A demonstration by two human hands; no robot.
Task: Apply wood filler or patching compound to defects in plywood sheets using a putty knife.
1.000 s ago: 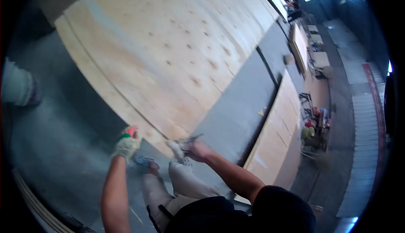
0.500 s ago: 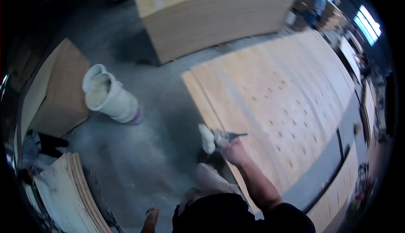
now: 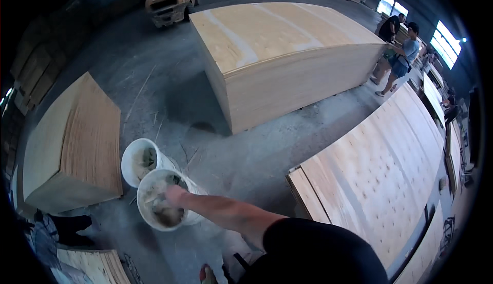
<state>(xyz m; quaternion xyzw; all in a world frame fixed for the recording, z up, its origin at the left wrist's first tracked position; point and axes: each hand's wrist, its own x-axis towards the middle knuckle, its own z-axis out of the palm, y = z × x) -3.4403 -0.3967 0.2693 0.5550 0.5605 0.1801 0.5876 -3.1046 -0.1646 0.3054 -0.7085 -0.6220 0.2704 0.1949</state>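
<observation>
My right hand (image 3: pixel 175 196) reaches down into the nearer white bucket (image 3: pixel 146 217), its arm stretched out to the left. The fingers look closed, but blur and the pale contents hide what they hold. Pale, clumpy stuff (image 3: pixel 168 216) lies in that bucket, with a darker greenish patch beside the hand. A second white bucket (image 3: pixel 128 167) stands against it, just beyond, with similar pale stuff inside. At the lower edge a small reddish shape shows, perhaps my left hand (image 3: pixel 206 273); its fingers cannot be made out.
A low stack of wooden sheets (image 3: pixel 370 181) lies to the right, with grey strips and dark spots. A tall stack of boards (image 3: pixel 292 86) stands ahead, another stack (image 3: pixel 90 140) at left. Two people (image 3: pixel 403 52) stand at the far right. A forklift (image 3: pixel 169 4) is at the back.
My right hand has moved left from the edge of the wooden sheets, where it held a dark-bladed tool, into the nearer bucket. The view has swung so the buckets sit lower and closer.
</observation>
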